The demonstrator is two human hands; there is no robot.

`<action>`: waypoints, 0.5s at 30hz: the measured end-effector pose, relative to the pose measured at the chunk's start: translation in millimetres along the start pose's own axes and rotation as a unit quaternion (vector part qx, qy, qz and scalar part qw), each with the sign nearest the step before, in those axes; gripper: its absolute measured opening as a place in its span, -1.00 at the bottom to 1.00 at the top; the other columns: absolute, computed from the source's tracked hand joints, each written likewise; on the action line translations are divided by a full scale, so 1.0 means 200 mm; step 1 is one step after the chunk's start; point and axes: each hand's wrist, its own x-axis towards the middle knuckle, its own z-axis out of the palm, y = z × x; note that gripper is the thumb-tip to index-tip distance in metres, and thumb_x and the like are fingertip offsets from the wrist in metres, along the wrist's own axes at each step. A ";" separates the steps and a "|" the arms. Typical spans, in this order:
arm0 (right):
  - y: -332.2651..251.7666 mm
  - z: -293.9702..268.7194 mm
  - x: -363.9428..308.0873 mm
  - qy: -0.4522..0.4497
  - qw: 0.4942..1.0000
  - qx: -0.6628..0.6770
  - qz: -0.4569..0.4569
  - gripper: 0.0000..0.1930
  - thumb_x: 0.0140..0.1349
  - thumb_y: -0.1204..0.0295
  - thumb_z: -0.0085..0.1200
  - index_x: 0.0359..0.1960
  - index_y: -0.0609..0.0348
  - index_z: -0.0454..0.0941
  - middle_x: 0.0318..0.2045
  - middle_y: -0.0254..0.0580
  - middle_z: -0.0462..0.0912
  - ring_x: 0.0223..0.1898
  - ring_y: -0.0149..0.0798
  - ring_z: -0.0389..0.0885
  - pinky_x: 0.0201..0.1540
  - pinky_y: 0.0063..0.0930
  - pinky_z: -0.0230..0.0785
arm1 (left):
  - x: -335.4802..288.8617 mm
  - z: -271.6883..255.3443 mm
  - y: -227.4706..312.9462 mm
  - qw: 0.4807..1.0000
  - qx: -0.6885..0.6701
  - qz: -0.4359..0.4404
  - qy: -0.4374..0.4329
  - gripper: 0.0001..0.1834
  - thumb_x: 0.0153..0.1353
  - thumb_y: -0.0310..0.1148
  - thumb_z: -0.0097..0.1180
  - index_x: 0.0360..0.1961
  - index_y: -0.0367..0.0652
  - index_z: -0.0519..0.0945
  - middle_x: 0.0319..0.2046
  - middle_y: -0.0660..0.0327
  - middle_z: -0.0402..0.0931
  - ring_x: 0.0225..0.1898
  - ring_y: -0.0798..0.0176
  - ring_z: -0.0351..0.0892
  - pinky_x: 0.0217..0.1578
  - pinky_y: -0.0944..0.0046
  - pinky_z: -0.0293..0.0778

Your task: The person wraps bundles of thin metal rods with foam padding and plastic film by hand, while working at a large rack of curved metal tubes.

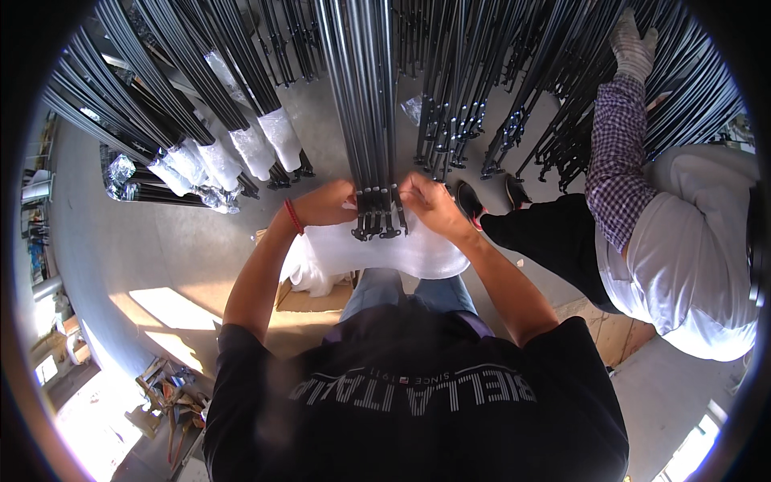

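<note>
A bundle of long black metal rods (361,104) runs down toward me, its ends fitted with small brackets. Behind those ends a translucent white wrapping sheet (345,251) spreads across, above my knees. On the bundle's left side my left hand (328,203) is closed, its fingers pinching at the upper edge of the sheet. My right hand (434,207) is curled at the bundle's right side, also closed at the sheet's edge. Both hands are close against the rods, and some fingertips are hidden.
Several rod bundles with ends in clear plastic wrap (281,138) lean at the left. Unwrapped black rods (450,120) stand to the right. A co-worker's gloved hand (634,46) touches rods at the far right. Beside my legs sits a cardboard box (313,302) with white wrap.
</note>
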 end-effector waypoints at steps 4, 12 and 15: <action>0.01 0.00 -0.03 -0.048 0.977 0.206 -0.010 -0.85 0.05 0.60 -0.03 -0.32 0.28 0.33 -0.44 -0.19 0.51 -0.35 -0.41 0.50 -0.27 -0.55 0.34 | -0.02 0.00 0.04 1.000 -0.008 -0.017 0.002 -0.62 -0.01 -0.57 -0.01 -0.09 -0.27 0.39 -0.27 0.17 0.47 -0.21 0.36 0.43 -0.16 0.36 0.35; 0.05 0.06 -0.06 -0.012 0.998 0.056 -0.040 -0.74 -0.04 0.62 0.02 -0.27 0.27 0.32 -0.35 -0.10 0.51 -0.20 -0.25 0.53 -0.15 -0.44 0.34 | -0.01 0.06 0.09 0.990 -0.134 -0.013 0.038 -0.52 -0.02 -0.66 -0.02 0.01 -0.28 0.30 -0.19 0.21 0.43 -0.14 0.42 0.37 -0.13 0.38 0.34; 0.04 0.07 -0.06 0.009 0.999 -0.023 -0.040 -0.76 -0.05 0.58 0.03 -0.30 0.28 0.32 -0.39 -0.05 0.50 -0.26 -0.21 0.55 -0.20 -0.41 0.35 | -0.01 0.06 0.10 0.991 -0.126 -0.018 0.033 -0.54 -0.01 -0.66 -0.03 0.00 -0.29 0.31 -0.17 0.22 0.42 -0.13 0.43 0.36 -0.12 0.39 0.33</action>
